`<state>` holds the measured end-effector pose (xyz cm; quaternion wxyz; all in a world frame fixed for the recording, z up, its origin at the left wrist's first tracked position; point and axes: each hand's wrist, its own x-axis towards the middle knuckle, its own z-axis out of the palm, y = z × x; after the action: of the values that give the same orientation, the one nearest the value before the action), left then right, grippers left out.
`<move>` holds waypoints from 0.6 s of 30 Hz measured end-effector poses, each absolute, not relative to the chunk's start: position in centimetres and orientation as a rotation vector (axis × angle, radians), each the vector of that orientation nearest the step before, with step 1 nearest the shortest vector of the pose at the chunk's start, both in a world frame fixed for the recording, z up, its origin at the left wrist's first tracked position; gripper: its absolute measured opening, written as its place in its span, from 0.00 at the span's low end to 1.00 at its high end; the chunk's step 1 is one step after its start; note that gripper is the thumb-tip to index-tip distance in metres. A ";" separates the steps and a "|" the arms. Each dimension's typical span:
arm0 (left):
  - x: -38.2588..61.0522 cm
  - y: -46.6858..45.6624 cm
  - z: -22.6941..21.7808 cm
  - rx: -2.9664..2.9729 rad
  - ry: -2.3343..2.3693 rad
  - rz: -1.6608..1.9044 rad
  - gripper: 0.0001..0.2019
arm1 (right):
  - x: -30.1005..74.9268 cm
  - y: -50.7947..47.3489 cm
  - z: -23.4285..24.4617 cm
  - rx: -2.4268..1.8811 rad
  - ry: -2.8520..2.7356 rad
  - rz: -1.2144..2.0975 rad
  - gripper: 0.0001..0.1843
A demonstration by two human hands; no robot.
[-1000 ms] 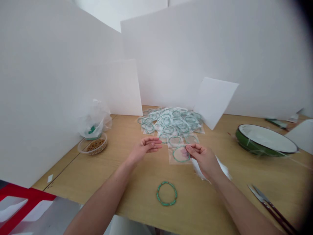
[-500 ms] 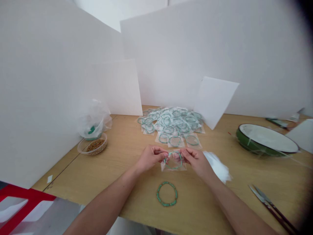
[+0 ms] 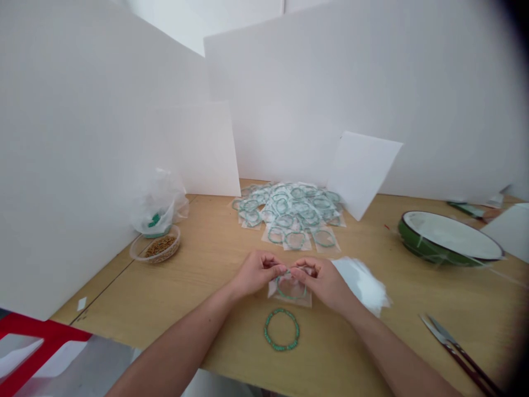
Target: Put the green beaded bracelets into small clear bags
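Observation:
Between my two hands is a small clear plastic bag (image 3: 291,296) with a green bead bracelet inside it. My left hand (image 3: 261,271) pinches the bag's top edge with thumb and finger. Close beside it, my right hand (image 3: 317,277) pinches the same edge, thumb tips almost meeting. A second bracelet (image 3: 281,348) of green beads lies bare on the table in front of the bag. By my right forearm rests a stack of clear bags (image 3: 363,285). Beyond my hands spreads a heap of bagged bracelets (image 3: 293,207).
At the left sit a plastic tub of brown beads (image 3: 161,249) and a bowl with green beads (image 3: 154,221) in a clear bag. A green enamel basin (image 3: 450,242) stands at the right, with scissors (image 3: 454,347) nearer me. White panels (image 3: 330,99) enclose the table.
Both hands have come closer together along the bag's top edge. The bag has shifted slightly toward me. The bare bracelet stays where it was.

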<state>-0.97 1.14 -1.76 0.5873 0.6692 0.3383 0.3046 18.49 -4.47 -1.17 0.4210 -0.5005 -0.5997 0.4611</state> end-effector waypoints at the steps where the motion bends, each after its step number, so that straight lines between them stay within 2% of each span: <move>1: -1.1 1.2 -1.8 1.568 0.791 0.699 0.17 | 18.9 -4.5 -1.1 -1.251 -1.558 1.199 0.16; 6: -1.4 2.1 -1.9 1.539 0.909 0.788 0.23 | 21.0 -4.4 -1.1 -1.310 -1.756 1.481 0.19; 9: -1.7 2.8 -1.9 1.439 0.994 0.918 0.26 | 21.6 -3.7 -1.2 -1.277 -1.498 1.413 0.22; 11: -1.8 3.2 -2.0 1.410 1.025 0.972 0.26 | 22.1 -3.0 -1.2 -1.317 -1.365 1.228 0.26; 13: -1.9 3.3 -2.1 1.414 1.029 0.983 0.26 | 23.1 -2.6 -1.2 -1.459 -1.371 1.027 0.26; 18: -1.8 3.1 -2.6 1.465 0.991 0.946 0.24 | 26.6 -3.1 -1.8 -2.304 -1.825 0.210 0.08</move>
<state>-1.77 3.15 -2.56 0.5377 0.6159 0.4164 0.3977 26.63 -3.09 -1.81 0.0972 -0.7782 -0.6163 0.0710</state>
